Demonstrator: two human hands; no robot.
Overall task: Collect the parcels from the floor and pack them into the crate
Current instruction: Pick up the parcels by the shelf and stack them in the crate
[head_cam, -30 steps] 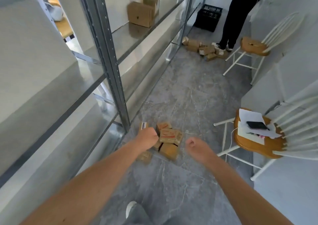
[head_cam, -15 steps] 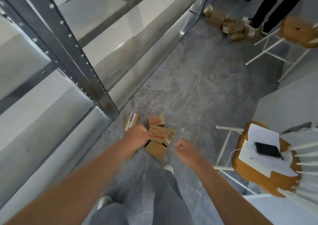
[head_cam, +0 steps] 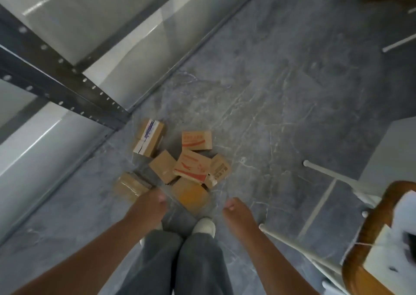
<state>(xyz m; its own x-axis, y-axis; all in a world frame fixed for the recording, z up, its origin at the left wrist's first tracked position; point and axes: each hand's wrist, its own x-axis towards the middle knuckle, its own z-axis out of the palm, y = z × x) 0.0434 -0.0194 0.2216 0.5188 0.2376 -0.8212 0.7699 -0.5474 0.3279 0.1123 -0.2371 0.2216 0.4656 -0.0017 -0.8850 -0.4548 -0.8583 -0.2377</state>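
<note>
Several small cardboard parcels lie in a loose heap on the grey floor just ahead of my feet. One with red print point(head_cam: 192, 168) sits on top in the middle, another red-printed one point(head_cam: 197, 140) lies behind it, and one with a blue label point(head_cam: 149, 137) rests nearest the shelf post. My left hand point(head_cam: 149, 206) hangs above the near left edge of the heap, fingers curled, holding nothing. My right hand point(head_cam: 235, 211) is to the right of the heap, fingers curled too, also holding nothing. No crate is in view.
A metal shelving unit point(head_cam: 67, 92) runs along the left, its post meeting the floor beside the parcels. A white chair with a wooden seat point(head_cam: 369, 238) carrying papers stands at the right. My legs and white shoe point(head_cam: 203, 226) are just behind the heap.
I have walked up to the heap and tilted my view down; the parcels are now right at my feet. Both hands stay curled and empty, lowered toward the heap.
</note>
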